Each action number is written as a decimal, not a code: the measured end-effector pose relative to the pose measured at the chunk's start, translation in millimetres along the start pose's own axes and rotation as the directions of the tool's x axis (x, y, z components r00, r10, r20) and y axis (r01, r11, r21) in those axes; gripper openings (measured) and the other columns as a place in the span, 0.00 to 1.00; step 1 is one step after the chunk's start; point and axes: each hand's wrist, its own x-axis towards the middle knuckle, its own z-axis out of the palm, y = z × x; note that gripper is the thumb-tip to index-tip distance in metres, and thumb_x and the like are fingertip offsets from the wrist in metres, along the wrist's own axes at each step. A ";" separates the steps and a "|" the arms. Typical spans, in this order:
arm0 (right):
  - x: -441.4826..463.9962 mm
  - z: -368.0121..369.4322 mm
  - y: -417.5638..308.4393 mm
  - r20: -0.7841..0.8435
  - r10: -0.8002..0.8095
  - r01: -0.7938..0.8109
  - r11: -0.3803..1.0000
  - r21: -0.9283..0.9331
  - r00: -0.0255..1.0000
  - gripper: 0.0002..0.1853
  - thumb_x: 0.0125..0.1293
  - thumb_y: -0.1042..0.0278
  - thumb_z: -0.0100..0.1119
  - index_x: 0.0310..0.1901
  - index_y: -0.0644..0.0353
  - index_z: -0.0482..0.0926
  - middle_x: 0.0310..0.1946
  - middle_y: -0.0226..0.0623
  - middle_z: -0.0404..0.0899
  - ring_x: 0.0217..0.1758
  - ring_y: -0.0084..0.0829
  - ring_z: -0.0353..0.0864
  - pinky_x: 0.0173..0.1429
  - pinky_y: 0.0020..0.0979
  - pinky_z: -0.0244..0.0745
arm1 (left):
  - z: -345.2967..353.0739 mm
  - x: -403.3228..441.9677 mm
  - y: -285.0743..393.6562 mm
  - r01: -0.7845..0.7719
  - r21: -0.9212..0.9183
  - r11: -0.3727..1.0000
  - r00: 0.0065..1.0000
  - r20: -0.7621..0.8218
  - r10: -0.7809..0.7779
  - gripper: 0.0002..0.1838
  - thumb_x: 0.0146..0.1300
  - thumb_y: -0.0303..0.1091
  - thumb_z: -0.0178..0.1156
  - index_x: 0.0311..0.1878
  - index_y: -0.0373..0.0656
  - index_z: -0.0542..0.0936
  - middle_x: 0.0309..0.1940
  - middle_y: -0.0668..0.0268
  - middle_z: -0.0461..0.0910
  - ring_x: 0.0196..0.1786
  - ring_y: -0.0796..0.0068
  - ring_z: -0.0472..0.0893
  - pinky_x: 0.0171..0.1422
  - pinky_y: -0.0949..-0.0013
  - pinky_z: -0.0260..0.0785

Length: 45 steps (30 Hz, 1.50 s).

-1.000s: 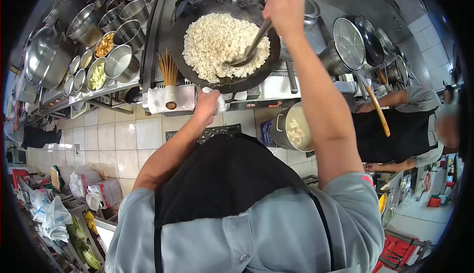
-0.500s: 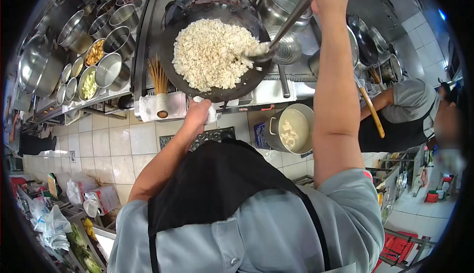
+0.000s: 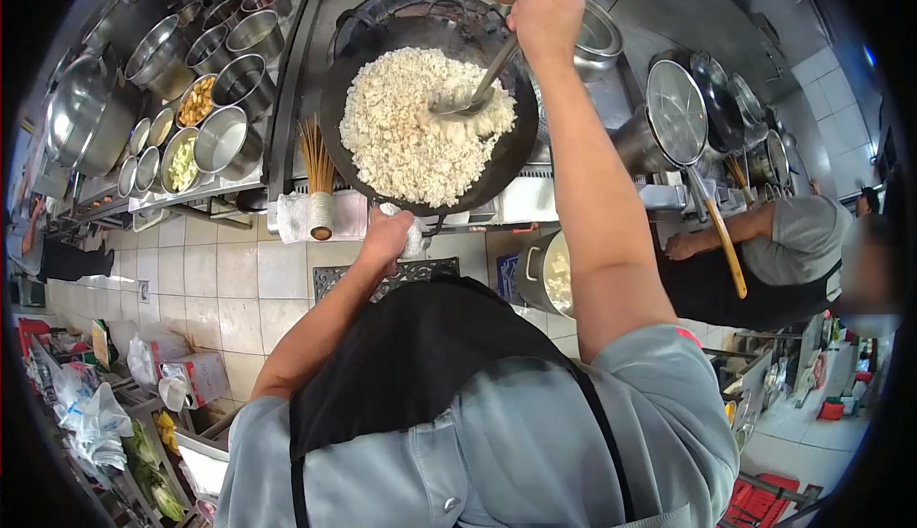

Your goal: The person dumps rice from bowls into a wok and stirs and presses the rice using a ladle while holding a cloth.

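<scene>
A big dark wok sits on the stove, with a wide heap of white rice in it. My right hand is wrapped round the wooden handle of a metal ladle, above the wok's far right side. The ladle's bowl rests in the upper right part of the rice. At the wok's near edge, my left hand is closed on a folded white cloth at the wok's handle; the handle itself is mostly hidden.
A bamboo brush lies left of the wok. Metal containers with ingredients line the left shelf. A large pot stands low at front right. A strainer hangs over pots at right, near another person.
The ladle's bowl has moved left from the wok's right rim into the rice, and my right hand has shifted left. My left hand stays at the wok's near edge.
</scene>
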 end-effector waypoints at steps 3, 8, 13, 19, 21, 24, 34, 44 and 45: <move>22.8 -16.5 -59.1 0.206 0.339 -0.369 0.920 0.130 0.918 0.15 0.70 0.61 0.61 0.29 0.63 0.74 0.17 0.36 0.75 0.15 0.28 0.75 0.21 0.34 0.70 | -2.2 -3.3 5.1 -0.003 0.000 1.000 1.000 0.010 0.003 0.34 0.61 0.32 0.60 0.67 0.27 0.61 0.51 0.50 0.78 0.49 0.62 0.80 0.52 0.59 0.76; 85.1 -45.6 -64.6 0.138 0.267 -0.300 0.873 0.384 0.954 0.16 0.74 0.59 0.61 0.31 0.52 0.68 0.14 0.23 0.63 0.12 0.23 0.63 0.17 0.30 0.62 | -6.5 -5.9 14.7 0.056 -0.025 0.998 0.995 0.079 -0.054 0.30 0.62 0.27 0.58 0.66 0.31 0.63 0.50 0.52 0.79 0.48 0.63 0.80 0.53 0.61 0.76; 64.3 -9.0 1.7 0.259 0.406 -0.479 0.790 0.382 0.877 0.11 0.70 0.68 0.59 0.31 0.62 0.71 0.15 0.33 0.68 0.13 0.29 0.70 0.18 0.36 0.66 | -2.5 -12.8 27.8 0.056 -0.046 0.997 0.995 0.090 -0.051 0.28 0.62 0.25 0.56 0.66 0.32 0.66 0.51 0.56 0.81 0.51 0.63 0.81 0.55 0.60 0.75; 84.7 13.3 -70.7 0.276 0.241 -0.349 0.816 0.462 0.930 0.14 0.74 0.60 0.60 0.31 0.53 0.69 0.14 0.25 0.64 0.12 0.25 0.66 0.16 0.31 0.63 | 2.3 -18.1 30.6 -0.018 0.018 1.000 0.999 0.038 0.017 0.28 0.62 0.23 0.56 0.67 0.31 0.66 0.52 0.54 0.81 0.49 0.63 0.83 0.53 0.63 0.77; 60.5 41.4 -16.9 0.243 0.321 -0.382 0.883 0.273 0.915 0.13 0.74 0.61 0.60 0.32 0.55 0.71 0.14 0.26 0.65 0.12 0.26 0.67 0.16 0.31 0.63 | 5.2 -26.5 38.7 -0.013 0.026 1.000 1.000 0.024 0.012 0.29 0.62 0.23 0.56 0.67 0.30 0.65 0.52 0.54 0.81 0.48 0.64 0.83 0.52 0.64 0.77; 62.4 65.8 -7.4 0.340 0.403 -0.497 0.829 0.257 0.849 0.12 0.73 0.61 0.61 0.34 0.58 0.74 0.15 0.28 0.68 0.12 0.28 0.69 0.17 0.33 0.63 | 3.1 -24.8 39.4 -0.062 -0.017 0.998 0.998 0.021 0.063 0.29 0.61 0.24 0.57 0.67 0.29 0.64 0.52 0.53 0.81 0.48 0.64 0.83 0.51 0.64 0.77; -19.0 91.0 -73.8 0.491 -0.014 -0.080 0.982 0.169 0.871 0.19 0.71 0.55 0.62 0.33 0.66 0.76 0.21 0.36 0.77 0.21 0.31 0.74 0.32 0.37 0.73 | -8.2 -8.8 14.8 -0.178 0.348 0.920 0.977 -0.045 0.206 0.32 0.61 0.33 0.61 0.64 0.24 0.66 0.52 0.48 0.81 0.52 0.59 0.82 0.60 0.61 0.74; -2.9 96.5 -47.0 0.445 0.151 -0.265 0.942 0.206 0.883 0.18 0.70 0.57 0.60 0.30 0.67 0.78 0.22 0.36 0.78 0.28 0.30 0.78 0.38 0.40 0.74 | -19.2 10.1 -1.3 -0.264 0.365 0.893 0.964 0.138 0.229 0.31 0.61 0.34 0.60 0.62 0.21 0.68 0.50 0.45 0.82 0.52 0.55 0.83 0.60 0.59 0.74; 5.2 96.8 -50.2 0.448 0.231 -0.336 0.926 0.171 0.864 0.19 0.70 0.59 0.60 0.27 0.65 0.75 0.21 0.34 0.76 0.26 0.28 0.75 0.35 0.38 0.72 | -10.8 -2.3 18.6 -0.202 0.188 0.961 0.978 0.093 0.188 0.29 0.61 0.34 0.60 0.60 0.21 0.68 0.48 0.46 0.82 0.50 0.56 0.83 0.59 0.59 0.75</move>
